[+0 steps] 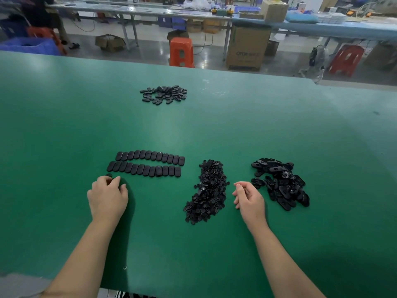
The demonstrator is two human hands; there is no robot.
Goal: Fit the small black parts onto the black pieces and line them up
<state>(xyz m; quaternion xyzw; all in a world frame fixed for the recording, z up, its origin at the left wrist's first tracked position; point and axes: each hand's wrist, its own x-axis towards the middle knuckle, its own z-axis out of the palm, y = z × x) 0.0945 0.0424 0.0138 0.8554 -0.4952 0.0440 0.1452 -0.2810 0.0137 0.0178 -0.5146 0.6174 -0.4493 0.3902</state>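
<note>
Now set the black piece (109,175) pinched in the left hand (106,195) squarely below the lower row (144,169), edges flush, right hand (249,197) loosely curled, holding nothing.

Soft overhead light leaves a pale sheen on the green matte tabletop (214,130); corners darken, edges bow, background workbenches blur slightly.

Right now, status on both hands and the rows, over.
Left hand holds a black piece below the two lined-up rows. Right hand loosely curled, holding nothing, between small-parts pile and loose-pieces pile. Nothing in the way.
</note>
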